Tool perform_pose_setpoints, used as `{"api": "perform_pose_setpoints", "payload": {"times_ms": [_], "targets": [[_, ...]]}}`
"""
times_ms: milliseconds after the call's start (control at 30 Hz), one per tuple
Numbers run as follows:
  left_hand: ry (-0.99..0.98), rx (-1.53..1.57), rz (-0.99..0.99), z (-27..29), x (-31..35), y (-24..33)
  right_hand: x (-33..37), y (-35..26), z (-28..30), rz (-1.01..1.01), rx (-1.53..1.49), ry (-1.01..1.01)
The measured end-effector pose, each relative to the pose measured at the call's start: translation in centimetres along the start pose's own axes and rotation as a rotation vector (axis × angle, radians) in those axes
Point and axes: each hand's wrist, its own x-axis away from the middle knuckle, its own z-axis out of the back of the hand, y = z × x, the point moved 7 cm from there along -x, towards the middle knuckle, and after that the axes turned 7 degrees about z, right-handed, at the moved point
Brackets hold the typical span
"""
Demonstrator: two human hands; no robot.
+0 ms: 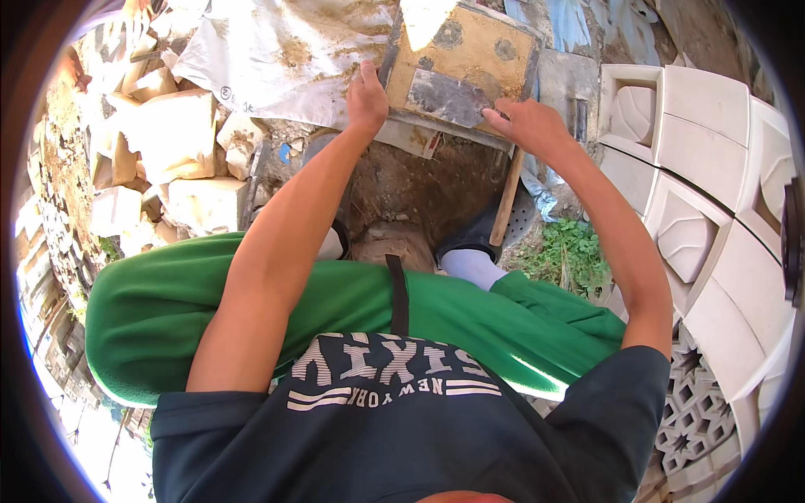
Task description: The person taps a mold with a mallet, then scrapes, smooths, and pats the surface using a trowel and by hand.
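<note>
Pinching a thin, flat, grey rectangular plate [444,96] by its right end: right fingers [510,107] closed, thumb on the near side. Can't make out a handle, grip detail is too small. Plate lies on the fill, left of those fingers, its broad face up. Looks like metal: likely light, stiff, hard to break, maybe slick where it's damp or gritty. Right end is the sensible hold; keep it low and flat, since a tipped edge would probably dig in.

Just beyond the fingers, under the plate: tan, sandy-looking fill [482,63] with rounder grey patches. I'd guess soft and crumbly, so not something to grab.

Around that, between the two hands: dark-rimmed square tray [532,71], probably rigid and heavy once loaded. Take it by opposite rims, both hands, level. Left fingers [367,74] are at its left rim, partly extended; contact looks likely, but can't tell whether they actually grip it.

Below the right fingers, a slim brown wooden stick [506,201] slants down toward a dark perforated clog [470,230]. Left of the left fingers, a dirty white sheet [277,59]; farther left, rough tan broken blocks [172,138]. Well right of the right fingers, cream cast blocks with recessed faces [704,117], likely heavy and prone to chipped corners.
</note>
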Motion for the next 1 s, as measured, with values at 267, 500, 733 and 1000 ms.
{"api": "perform_pose_setpoints", "payload": {"times_ms": [267, 500, 733, 1000], "targets": [[0.201, -0.239, -0.274, 1.4, 2.5, 3.0, 4.3, 4.0, -0.6, -0.022, 0.048, 0.065], [0.004, -0.583, -1.118, -0.2, 9.4, 5.5, 6.4, 7.5, -0.9, -0.041, 0.088, 0.038], [-0.34, -0.735, -1.279, -4.1, 15.7, 3.4, 8.5, 10.1, 1.7, -0.092, 0.108, 0.029], [-0.356, -0.768, -1.273, -7.5, 17.1, 5.9, 11.2, 11.8, 4.2, -0.177, -0.191, 0.296]]}}
